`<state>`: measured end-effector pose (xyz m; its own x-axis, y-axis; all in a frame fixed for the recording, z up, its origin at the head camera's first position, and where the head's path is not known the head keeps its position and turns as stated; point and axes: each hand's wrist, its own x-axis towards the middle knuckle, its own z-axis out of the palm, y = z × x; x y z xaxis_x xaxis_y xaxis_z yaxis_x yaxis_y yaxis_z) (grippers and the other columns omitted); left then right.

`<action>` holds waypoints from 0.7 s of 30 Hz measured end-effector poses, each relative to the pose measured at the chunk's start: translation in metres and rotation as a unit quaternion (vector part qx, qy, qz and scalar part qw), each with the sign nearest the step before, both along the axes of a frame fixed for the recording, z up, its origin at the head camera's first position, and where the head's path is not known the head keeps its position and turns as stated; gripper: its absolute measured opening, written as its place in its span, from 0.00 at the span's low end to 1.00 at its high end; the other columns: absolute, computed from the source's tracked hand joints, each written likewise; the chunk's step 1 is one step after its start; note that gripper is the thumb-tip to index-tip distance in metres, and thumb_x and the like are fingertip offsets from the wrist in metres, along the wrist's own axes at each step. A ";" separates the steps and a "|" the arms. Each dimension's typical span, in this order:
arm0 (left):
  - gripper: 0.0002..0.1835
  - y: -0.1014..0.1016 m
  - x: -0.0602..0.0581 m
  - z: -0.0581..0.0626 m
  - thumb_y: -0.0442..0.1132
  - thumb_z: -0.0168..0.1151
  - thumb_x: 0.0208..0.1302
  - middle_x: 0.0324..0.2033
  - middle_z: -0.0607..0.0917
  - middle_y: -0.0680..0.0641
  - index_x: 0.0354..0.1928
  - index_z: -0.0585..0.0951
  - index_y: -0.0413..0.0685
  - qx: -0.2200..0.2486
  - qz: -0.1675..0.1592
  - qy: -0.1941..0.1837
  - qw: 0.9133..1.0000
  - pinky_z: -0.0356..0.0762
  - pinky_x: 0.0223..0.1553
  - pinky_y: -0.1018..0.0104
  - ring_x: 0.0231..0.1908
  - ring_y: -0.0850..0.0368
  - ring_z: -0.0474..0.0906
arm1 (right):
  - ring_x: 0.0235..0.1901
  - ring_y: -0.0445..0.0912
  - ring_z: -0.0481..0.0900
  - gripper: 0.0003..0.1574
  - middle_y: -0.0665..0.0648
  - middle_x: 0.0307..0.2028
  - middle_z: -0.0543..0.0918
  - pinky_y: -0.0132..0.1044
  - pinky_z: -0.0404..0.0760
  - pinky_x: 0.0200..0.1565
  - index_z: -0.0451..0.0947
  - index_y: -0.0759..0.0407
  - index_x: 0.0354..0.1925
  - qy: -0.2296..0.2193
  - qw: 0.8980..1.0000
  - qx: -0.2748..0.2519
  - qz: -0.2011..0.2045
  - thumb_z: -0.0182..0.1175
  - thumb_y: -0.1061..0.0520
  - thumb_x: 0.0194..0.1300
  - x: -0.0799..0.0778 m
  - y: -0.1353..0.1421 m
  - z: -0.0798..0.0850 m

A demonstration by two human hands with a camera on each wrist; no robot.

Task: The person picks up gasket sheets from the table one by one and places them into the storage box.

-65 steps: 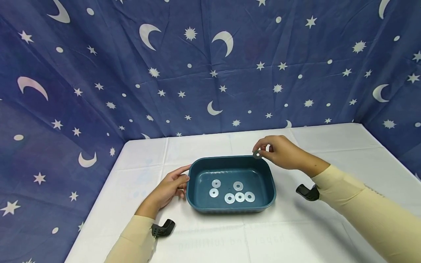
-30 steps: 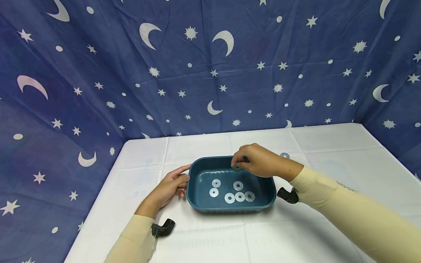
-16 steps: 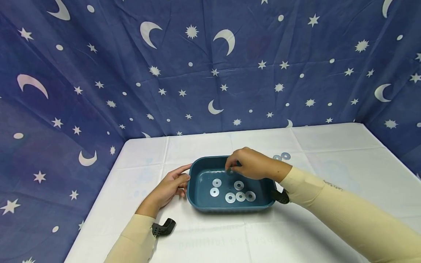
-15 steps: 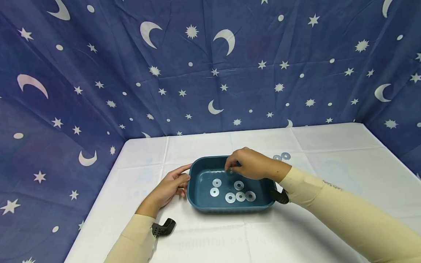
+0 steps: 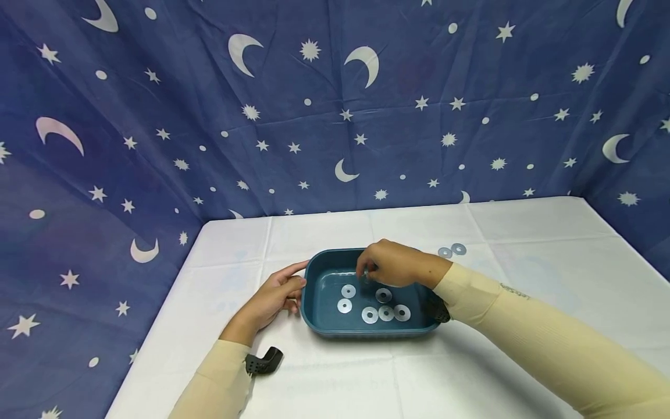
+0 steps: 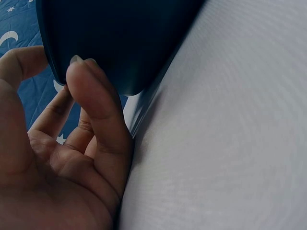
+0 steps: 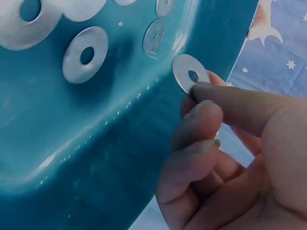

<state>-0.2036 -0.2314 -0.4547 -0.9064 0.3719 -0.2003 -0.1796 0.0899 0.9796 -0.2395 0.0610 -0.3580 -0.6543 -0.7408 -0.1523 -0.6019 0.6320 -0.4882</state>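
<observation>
A dark teal bin (image 5: pixel 320 327) stands on the white-covered table with several flat metal washers (image 5: pixel 369 315) loose on its floor. Inside its far half, my right hand (image 5: pixel 392 263) pinches one washer (image 7: pixel 183 72) between thumb and finger; the right wrist view shows it tilted, held by its edge above the floor. In the head view that washer is mostly hidden by the fingers. My left hand (image 5: pixel 269 299) rests against the bin's left end, fingers relaxed, with fingertips touching the wall and rim; the left wrist view shows its lower fingers (image 6: pixel 93 91) loosely bent beside the bin.
Two more washers (image 5: pixel 458 249) lie on the table behind the bin's right corner. A blue curtain (image 5: pixel 293 116) with moons and stars hangs behind and left of the table. Black wrist mounts (image 5: pixel 264 361) jut from both sleeves.
My right hand has gone from above the bin's far right rim leftward and down into the bin, carrying the washer. Two washers behind it have come into view. The left hand has stayed put.
</observation>
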 end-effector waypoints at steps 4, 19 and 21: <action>0.30 0.000 0.000 0.000 0.41 0.54 0.73 0.26 0.77 0.54 0.75 0.63 0.50 0.000 0.002 -0.002 1.000 0.77 0.22 0.73 0.21 0.62 0.75 | 0.35 0.39 0.81 0.13 0.52 0.42 0.88 0.34 0.82 0.40 0.88 0.57 0.42 -0.011 1.000 0.004 0.011 0.61 0.68 0.65 -0.001 -0.004 -0.004; 0.30 0.000 -0.001 0.000 0.41 0.54 0.74 0.28 0.78 0.54 0.75 0.63 0.50 0.003 0.001 -0.002 1.000 0.76 0.23 0.73 0.22 0.62 0.76 | 0.32 0.41 0.80 0.16 0.52 0.39 0.87 0.33 0.84 0.37 0.88 0.55 0.40 -0.062 0.997 0.051 -0.006 0.61 0.72 0.63 -0.005 -0.016 -0.020; 0.30 0.000 0.000 0.000 0.41 0.54 0.74 0.27 0.78 0.54 0.75 0.63 0.50 0.003 0.003 -0.002 1.000 0.76 0.23 0.73 0.22 0.62 0.76 | 0.32 0.42 0.80 0.15 0.51 0.38 0.87 0.33 0.85 0.37 0.88 0.54 0.39 -0.063 0.996 0.056 -0.005 0.61 0.71 0.63 -0.005 -0.017 -0.022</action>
